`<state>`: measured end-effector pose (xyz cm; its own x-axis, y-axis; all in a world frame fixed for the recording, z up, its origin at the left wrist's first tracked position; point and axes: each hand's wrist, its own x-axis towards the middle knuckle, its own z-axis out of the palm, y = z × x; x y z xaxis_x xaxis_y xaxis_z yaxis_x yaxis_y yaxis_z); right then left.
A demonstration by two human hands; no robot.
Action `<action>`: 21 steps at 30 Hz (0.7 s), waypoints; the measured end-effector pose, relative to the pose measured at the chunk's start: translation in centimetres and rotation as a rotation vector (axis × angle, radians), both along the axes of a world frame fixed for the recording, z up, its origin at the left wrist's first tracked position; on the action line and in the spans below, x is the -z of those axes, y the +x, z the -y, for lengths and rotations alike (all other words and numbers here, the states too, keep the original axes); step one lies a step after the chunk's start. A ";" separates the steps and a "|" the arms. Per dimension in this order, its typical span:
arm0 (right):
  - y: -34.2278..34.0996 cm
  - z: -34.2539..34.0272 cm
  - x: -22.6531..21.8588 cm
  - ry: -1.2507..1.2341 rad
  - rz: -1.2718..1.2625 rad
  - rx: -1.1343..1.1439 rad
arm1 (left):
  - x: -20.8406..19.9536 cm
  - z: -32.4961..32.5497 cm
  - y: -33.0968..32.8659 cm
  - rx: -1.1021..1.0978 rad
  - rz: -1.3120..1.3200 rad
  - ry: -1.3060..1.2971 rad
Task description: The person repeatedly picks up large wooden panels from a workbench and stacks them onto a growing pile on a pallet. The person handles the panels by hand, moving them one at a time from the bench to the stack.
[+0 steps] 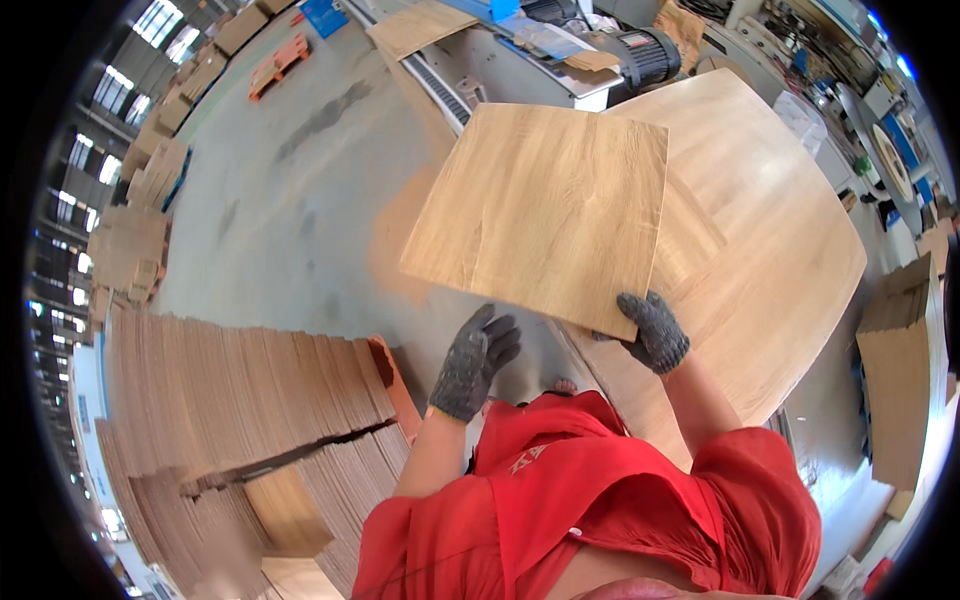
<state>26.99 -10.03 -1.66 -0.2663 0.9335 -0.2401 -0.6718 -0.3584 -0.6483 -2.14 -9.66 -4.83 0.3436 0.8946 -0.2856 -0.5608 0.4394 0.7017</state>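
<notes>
A flat wood-grain board [545,205] is held up in front of me, with my right hand [655,335] gripping its near right corner. The right thumb and fingers close round that edge. My left hand [475,362], also in a dark grey knitted glove, is apart from the board, just below its near left edge. Its fingers are stretched out and nothing is in them. Beneath and to the right of the held board lies a larger wood-grain panel [780,215], partly covered by it.
At the left stand tall stacks of brown boards [250,380] beside an orange pallet [398,385]. A machine with a black motor [645,57] stands beyond the board. Another stack of panels [900,370] is at the right. An orange pallet [278,66] lies on the far floor.
</notes>
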 end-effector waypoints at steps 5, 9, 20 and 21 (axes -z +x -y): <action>-0.6 1.9 -0.6 -0.039 0.095 -0.188 | -0.8 1.6 1.8 -0.375 0.287 -0.224; -1.3 2.1 -0.1 -0.041 0.041 -0.424 | -4.6 4.4 1.3 -0.646 0.055 -0.073; -7.9 -13.3 -2.3 -0.017 -0.189 -0.694 | -12.6 9.8 1.5 -1.128 -0.118 0.023; -9.3 -13.9 -1.7 -0.014 -0.126 -0.694 | -12.7 9.7 1.6 -1.184 -0.127 0.034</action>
